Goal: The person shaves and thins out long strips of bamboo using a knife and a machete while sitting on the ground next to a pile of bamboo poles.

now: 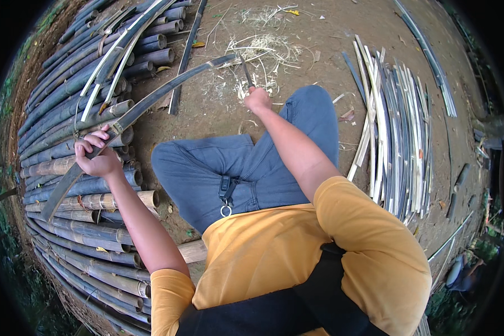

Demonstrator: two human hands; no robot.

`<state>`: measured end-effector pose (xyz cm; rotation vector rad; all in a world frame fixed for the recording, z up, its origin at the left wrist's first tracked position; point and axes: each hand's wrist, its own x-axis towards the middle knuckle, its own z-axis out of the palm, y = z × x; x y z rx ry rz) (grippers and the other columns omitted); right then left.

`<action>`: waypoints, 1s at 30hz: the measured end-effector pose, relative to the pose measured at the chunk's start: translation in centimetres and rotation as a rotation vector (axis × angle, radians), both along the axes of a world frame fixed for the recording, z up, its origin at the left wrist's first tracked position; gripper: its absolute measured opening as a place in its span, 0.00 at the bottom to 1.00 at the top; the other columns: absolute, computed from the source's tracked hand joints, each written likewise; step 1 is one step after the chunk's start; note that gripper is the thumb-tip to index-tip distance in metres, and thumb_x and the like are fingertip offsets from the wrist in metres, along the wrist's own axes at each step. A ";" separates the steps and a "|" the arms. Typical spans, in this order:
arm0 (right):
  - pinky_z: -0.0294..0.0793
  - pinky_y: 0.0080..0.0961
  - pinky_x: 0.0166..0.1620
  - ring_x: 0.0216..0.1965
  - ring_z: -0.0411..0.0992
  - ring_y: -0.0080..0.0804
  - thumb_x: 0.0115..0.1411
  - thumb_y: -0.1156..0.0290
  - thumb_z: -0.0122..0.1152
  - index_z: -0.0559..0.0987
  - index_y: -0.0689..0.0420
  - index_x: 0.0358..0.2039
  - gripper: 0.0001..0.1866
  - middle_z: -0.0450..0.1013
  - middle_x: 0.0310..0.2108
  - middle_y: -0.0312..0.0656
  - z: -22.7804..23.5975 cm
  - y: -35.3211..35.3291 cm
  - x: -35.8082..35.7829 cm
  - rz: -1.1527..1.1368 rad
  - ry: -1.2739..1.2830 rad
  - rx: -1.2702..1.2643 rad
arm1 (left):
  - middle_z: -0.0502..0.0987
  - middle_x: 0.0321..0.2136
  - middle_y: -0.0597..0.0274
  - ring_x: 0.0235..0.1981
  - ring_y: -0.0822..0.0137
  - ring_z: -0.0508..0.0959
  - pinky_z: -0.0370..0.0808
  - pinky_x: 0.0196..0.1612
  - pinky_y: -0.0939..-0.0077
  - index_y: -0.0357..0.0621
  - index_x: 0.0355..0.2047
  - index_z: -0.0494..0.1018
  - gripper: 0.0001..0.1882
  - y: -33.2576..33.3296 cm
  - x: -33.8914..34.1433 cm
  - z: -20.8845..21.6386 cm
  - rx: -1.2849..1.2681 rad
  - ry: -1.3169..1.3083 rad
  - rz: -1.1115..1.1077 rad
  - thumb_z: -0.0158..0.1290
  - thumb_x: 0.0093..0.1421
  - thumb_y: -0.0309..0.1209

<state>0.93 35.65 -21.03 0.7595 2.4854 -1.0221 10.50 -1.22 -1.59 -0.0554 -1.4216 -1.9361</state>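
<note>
We hold a long bamboo strip (pixel 151 98) in our closed left hand (pixel 98 154). Our right hand (pixel 257 99) grips a knife (pixel 245 71) at the strip's far end.

A dark grey-green bamboo strip (pixel 145 103) crosses the upper left of the frame. Left of it, the stacked bamboo poles (pixel 78 185) are blue-grey with tan cut ends. At right, the split slats (pixel 395 129) alternate pale cream and slate. Centre: blue jeans (pixel 246 157), mustard-yellow shirt (pixel 297 252), brown dirt ground (pixel 319 33).
</note>
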 end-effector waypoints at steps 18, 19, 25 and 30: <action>0.76 0.34 0.52 0.50 0.78 0.44 0.56 0.66 0.58 0.64 0.70 0.62 0.35 0.77 0.48 0.55 6.9 1.1 1.6 0.660 -0.115 0.177 | 0.69 0.21 0.52 0.40 0.40 0.79 0.70 0.57 0.44 0.46 0.26 0.56 0.12 -2.1 -1.7 1.5 -0.063 -0.151 -0.012 0.35 0.68 0.35; 0.76 0.35 0.52 0.50 0.78 0.43 0.55 0.67 0.58 0.64 0.69 0.62 0.35 0.78 0.47 0.54 6.7 0.8 1.7 0.697 -0.045 0.192 | 0.70 0.22 0.51 0.41 0.39 0.79 0.70 0.57 0.45 0.46 0.26 0.56 0.12 -2.4 -1.6 1.4 -0.067 -0.161 -0.010 0.35 0.68 0.35; 0.75 0.37 0.53 0.50 0.77 0.44 0.55 0.72 0.58 0.69 0.58 0.56 0.27 0.78 0.48 0.47 3.1 1.6 -0.6 0.884 0.053 0.206 | 0.78 0.32 0.44 0.48 0.38 0.79 0.75 0.54 0.50 0.46 0.29 0.59 0.13 -4.6 -1.3 0.1 -0.132 -0.243 -0.036 0.35 0.70 0.37; 0.75 0.38 0.53 0.54 0.74 0.46 0.59 0.72 0.59 0.69 0.57 0.56 0.24 0.76 0.49 0.48 -2.4 1.3 -0.7 0.860 0.106 0.259 | 0.77 0.43 0.38 0.49 0.39 0.78 0.83 0.47 0.52 0.44 0.34 0.62 0.11 -5.5 0.1 -0.6 -0.176 -0.286 -0.070 0.34 0.69 0.35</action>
